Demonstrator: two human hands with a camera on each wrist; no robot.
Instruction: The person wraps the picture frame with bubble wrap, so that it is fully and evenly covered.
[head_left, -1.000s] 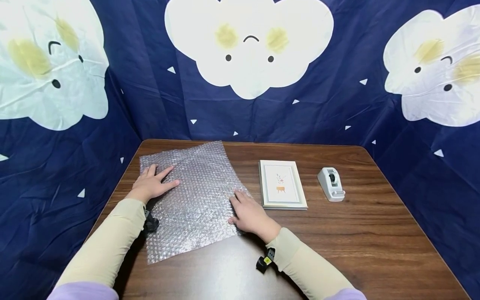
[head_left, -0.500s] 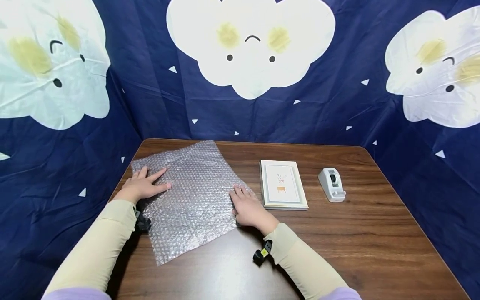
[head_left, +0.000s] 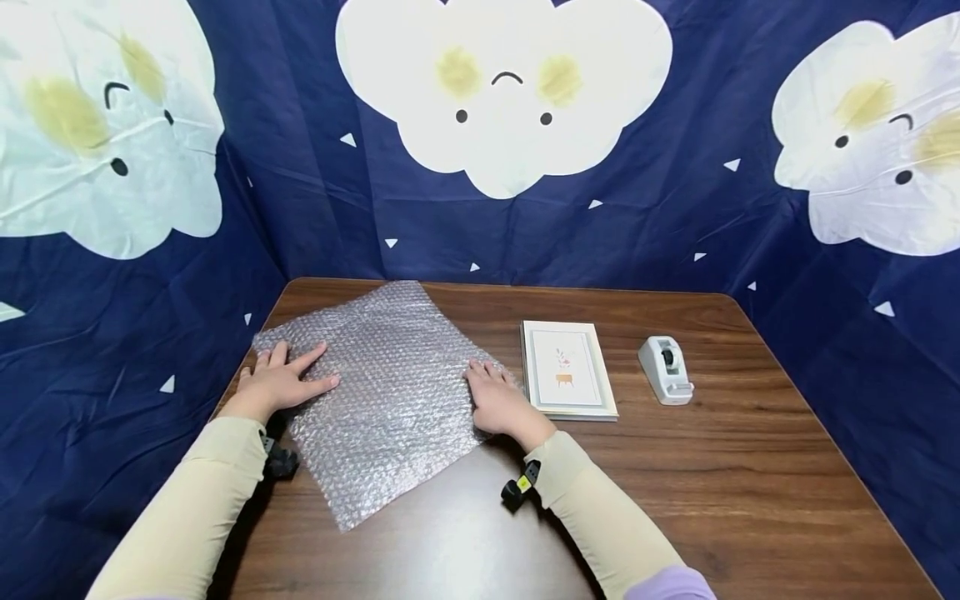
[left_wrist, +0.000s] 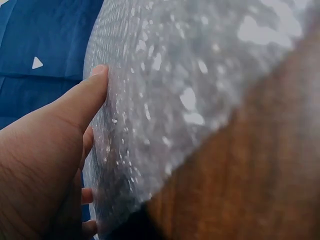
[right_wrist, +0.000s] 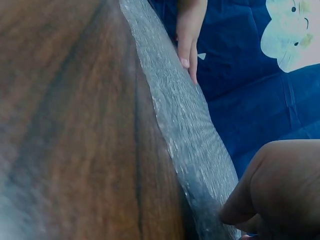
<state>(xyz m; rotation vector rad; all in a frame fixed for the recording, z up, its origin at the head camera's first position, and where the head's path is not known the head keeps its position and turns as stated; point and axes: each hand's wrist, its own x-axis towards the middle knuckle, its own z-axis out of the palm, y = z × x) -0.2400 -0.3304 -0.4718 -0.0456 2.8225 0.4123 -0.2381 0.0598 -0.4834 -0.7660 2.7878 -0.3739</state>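
Note:
A sheet of clear bubble wrap (head_left: pixel 390 392) lies flat on the table, turned at an angle, with one corner toward the front. My left hand (head_left: pixel 277 385) rests on its left corner with the fingers spread. In the left wrist view the thumb (left_wrist: pixel 82 100) lies straight along the bubbly surface. My right hand (head_left: pixel 501 403) presses on the right part of the sheet, fingers extended and close together. The right wrist view shows the sheet's near edge (right_wrist: pixel 165 125) running past the right hand (right_wrist: pixel 285 190), whose fingertips are at the wrap.
Just right of my right hand lies a thin white frame-like stack (head_left: pixel 570 371) with a plant picture on top. Farther right stands a white tape dispenser (head_left: pixel 666 371). The brown wooden table (head_left: pixel 720 483) is bordered by a dark blue cloth backdrop (head_left: pixel 510 242) with clouds.
The bubble wrap has turned counterclockwise under my hands. My left hand has slid left and slightly toward me; my right hand has moved a little away from me.

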